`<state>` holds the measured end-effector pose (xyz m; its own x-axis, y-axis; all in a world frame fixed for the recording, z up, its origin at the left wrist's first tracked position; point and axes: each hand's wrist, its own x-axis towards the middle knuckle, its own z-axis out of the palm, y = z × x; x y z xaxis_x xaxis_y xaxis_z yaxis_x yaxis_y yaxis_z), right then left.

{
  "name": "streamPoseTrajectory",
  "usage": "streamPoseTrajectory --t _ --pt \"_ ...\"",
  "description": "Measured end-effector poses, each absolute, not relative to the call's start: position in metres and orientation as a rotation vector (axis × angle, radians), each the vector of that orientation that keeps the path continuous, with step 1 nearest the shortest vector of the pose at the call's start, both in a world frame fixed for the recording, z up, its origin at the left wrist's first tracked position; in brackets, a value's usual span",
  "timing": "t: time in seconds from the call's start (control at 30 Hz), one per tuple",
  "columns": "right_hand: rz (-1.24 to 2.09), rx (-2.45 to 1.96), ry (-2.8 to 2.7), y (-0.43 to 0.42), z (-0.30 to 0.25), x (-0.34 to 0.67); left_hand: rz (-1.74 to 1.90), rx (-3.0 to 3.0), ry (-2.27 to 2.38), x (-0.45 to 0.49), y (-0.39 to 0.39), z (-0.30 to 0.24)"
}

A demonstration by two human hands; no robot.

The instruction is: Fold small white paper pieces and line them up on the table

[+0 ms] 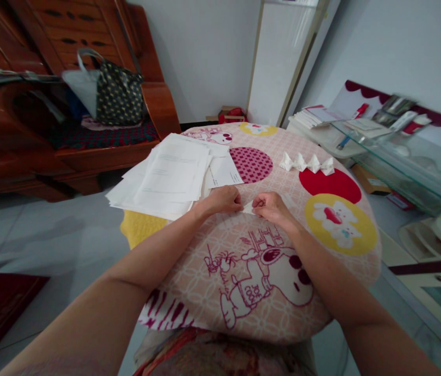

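A small piece of folded white paper (249,208) lies between my two hands near the middle of the round table. My left hand (225,199) has its fingers curled closed at the paper's left edge. On the other side, my right hand (270,207) pinches the paper's right end. The fingers cover much of the piece, so its full shape is hidden. Beyond my right hand stand several folded white paper shapes (307,164) in a row, pointed at the top. To the left of my hands sits a loose stack of printed white sheets (173,175).
A patterned cloth (220,235) covers the round table. Close on the right is a glass-topped cabinet (404,167) with papers and metal containers. A wooden bench (122,156) at the back left holds a dark patterned bag (118,94). A cardboard box (230,114) sits behind the table.
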<state>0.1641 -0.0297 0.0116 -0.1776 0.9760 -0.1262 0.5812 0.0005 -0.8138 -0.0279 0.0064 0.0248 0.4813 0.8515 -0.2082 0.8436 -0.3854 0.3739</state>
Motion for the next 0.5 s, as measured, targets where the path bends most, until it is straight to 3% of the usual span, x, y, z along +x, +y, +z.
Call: streamPoseTrajectory --t 0.5 --pt "1.016 -1.629 -1.805 -0.0279 0.0085 0.1636 0.018 2.272 1.327 -0.0334 0.0076 0.0284"
